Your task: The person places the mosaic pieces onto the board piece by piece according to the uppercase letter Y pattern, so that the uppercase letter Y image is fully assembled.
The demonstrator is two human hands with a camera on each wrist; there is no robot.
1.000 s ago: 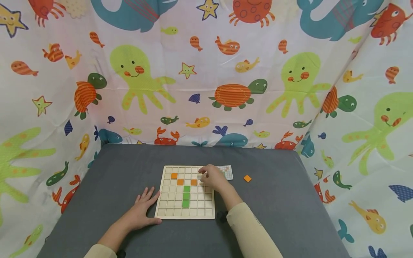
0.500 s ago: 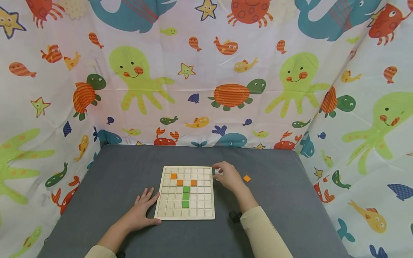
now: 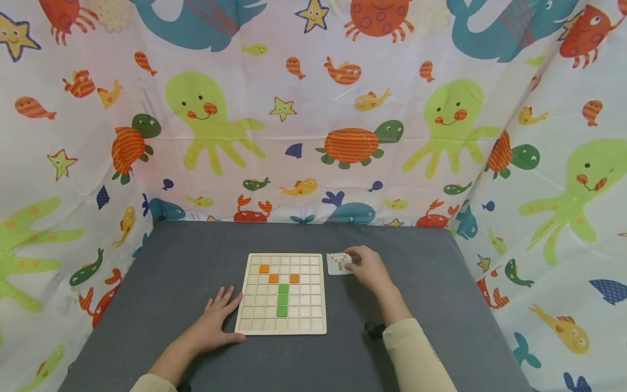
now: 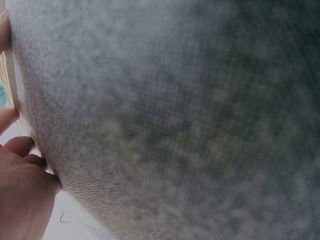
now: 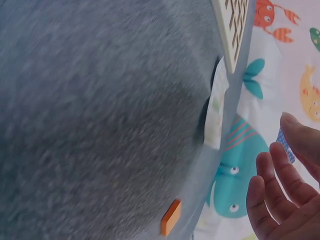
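Observation:
A pale wooden grid board lies on the table. Three orange tiles and a column of three green tiles sit in its cells. My left hand, fingers spread, rests against the board's left edge, its thumb at the near left corner. Right of the board lies a small pattern card printed with a grid. My right hand is over the card's right side, fingers loosely bent, holding nothing in the right wrist view. There, a loose orange tile lies on the cloth; in the head view the hand hides it.
Grey cloth covers the table. A curtain printed with sea animals hangs behind it and along both sides. A dark wrist camera is strapped below my right hand.
My right hand has moved from above the board's upper right to the right, past the card, uncovering the card and covering the loose orange tile. My left hand has stayed still.

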